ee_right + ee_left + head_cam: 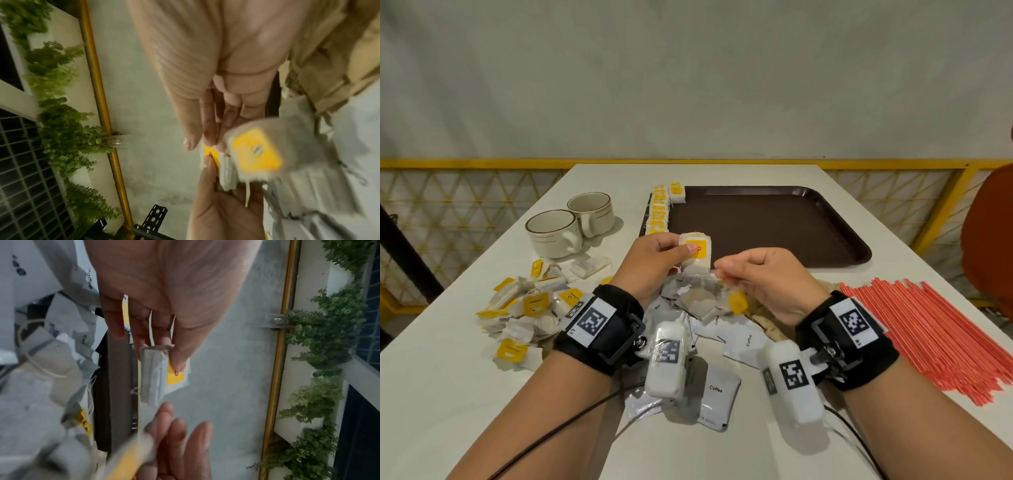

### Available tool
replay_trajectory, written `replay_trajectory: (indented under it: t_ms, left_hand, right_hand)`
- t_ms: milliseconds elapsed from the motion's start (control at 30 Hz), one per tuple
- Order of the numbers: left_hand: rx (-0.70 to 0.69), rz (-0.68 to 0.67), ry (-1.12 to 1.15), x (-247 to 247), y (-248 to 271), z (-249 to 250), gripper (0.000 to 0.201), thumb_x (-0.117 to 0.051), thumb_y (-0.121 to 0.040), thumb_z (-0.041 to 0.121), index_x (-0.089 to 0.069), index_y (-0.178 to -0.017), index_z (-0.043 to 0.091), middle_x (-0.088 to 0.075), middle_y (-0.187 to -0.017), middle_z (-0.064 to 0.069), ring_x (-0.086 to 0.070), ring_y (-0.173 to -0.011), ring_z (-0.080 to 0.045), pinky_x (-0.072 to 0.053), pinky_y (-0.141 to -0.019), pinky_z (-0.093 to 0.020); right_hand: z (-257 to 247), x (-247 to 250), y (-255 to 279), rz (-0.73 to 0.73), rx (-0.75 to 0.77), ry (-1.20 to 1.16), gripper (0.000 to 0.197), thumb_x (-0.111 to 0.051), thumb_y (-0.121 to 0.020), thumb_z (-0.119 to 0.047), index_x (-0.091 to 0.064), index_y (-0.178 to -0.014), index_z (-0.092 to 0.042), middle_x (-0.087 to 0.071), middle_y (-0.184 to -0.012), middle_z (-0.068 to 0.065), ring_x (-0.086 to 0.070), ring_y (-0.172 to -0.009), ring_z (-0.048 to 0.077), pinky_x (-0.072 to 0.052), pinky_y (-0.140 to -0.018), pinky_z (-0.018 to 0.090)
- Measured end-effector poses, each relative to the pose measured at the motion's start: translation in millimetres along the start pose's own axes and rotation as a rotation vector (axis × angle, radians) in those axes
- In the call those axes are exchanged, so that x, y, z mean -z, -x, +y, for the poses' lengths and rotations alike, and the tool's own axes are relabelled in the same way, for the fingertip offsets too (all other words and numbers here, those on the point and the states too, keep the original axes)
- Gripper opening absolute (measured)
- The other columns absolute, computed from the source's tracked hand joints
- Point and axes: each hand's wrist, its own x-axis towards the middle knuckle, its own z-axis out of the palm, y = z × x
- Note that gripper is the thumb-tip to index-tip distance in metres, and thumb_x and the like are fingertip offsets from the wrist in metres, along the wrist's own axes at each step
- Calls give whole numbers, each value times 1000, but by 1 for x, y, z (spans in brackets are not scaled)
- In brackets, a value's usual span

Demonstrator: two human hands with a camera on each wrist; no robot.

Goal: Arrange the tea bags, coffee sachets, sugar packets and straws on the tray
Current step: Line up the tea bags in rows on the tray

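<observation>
left hand [654, 260] grip pinches white tea bag [697, 253], yellow tag, upright | right hand [767, 281] grip pinches second tea bag [736, 301], dangling | tray [774, 226] behind

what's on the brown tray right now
Only tea bags in a row along the left edge of the tray. Its near left corner is hidden behind the left hand and the tea bag it holds.

Two cups [566, 229] stand beyond the left hand [650, 263]. One tray [774, 222] lies past both hands. Each hand, left and right [767, 281], holds one tea bag. Loose tea bags, coffee sachets [717, 397] and straws [928, 335] lie too heaped to count.
</observation>
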Motion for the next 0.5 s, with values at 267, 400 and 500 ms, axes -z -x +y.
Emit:
replay_trajectory:
  t_ms: [267,400,500]
  left_hand:
    - [-33,15,30,2,2,4,9,-62,-88,7,-68,-81,8,-65,-60,9,-54,-51,3,-44,-54,-8]
    - [-21,4,29,2,1,3,8,-62,-88,7,-68,-83,8,-67,-64,9,-57,-53,3,-44,-53,-9]
    - [-4,2,40,2,1,3,9,-62,-88,8,-68,-81,9,-67,-63,9,-57,-53,3,-45,-53,-9]
  right_hand:
    - [-4,13,5,-96,18,548,20,-81,-73,-21,-72,-90,-14,-73,-87,1,-64,-77,16,-54,-74,22]
    - [-16,27,9,-191,-5,688,23,-82,-72,-22,-74,-93,-27,-70,-82,-11,-60,-76,9,-52,-73,23]
    - [-18,34,9,-255,-58,766,28,-83,-70,-14,-75,-90,-32,-67,-75,-9,-61,-75,7,-53,-79,27]
